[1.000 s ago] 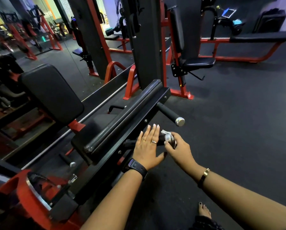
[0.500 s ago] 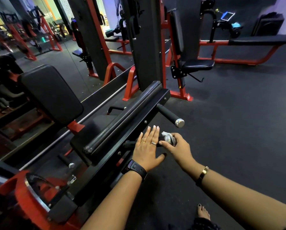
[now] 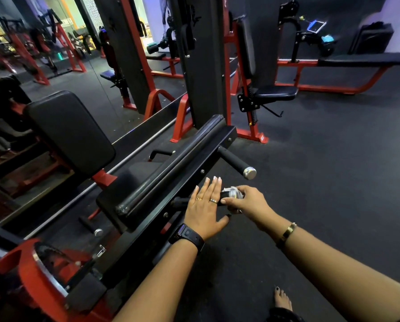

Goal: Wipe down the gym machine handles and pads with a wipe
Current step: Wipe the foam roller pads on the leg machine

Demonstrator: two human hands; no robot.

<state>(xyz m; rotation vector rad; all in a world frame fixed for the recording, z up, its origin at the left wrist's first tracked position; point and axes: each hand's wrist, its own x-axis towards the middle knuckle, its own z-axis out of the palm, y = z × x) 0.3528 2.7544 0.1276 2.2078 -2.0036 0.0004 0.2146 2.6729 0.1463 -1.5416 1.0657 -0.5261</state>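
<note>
The right hand (image 3: pixel 247 201) is clamped on a crumpled white wipe (image 3: pixel 232 190), thumb on the near side and fingers curled over the top. This wraps the cloth round the chrome-capped tip of the short black handle (image 3: pixel 225 196) nearest the person, so the wipe probably covers the cap all round rather than brushing one face. The wrist bends inward to the left, which suits a twisting rub on the end of the grip. The left hand (image 3: pixel 204 205) lies flat and palm down, fingers straight and close together, over the same handle where it meets the black steel frame bar (image 3: pixel 194 175). It grips nothing and seems to be there to steady the machine or the person's reach. Both forearms stretch in from the near right, a black wristwatch (image 3: pixel 187 237) on the left and a gold bangle (image 3: pixel 287 232) on the right. Just beyond, a second black handle with a chrome cap (image 3: pixel 237 162) juts right from the frame, clear of both hands. Along the top of the frame runs a long black padded roller (image 3: pixel 171 163), and far left stands a large black cushioned back pad (image 3: pixel 71 129). Nothing shows whether these have been wiped.
</note>
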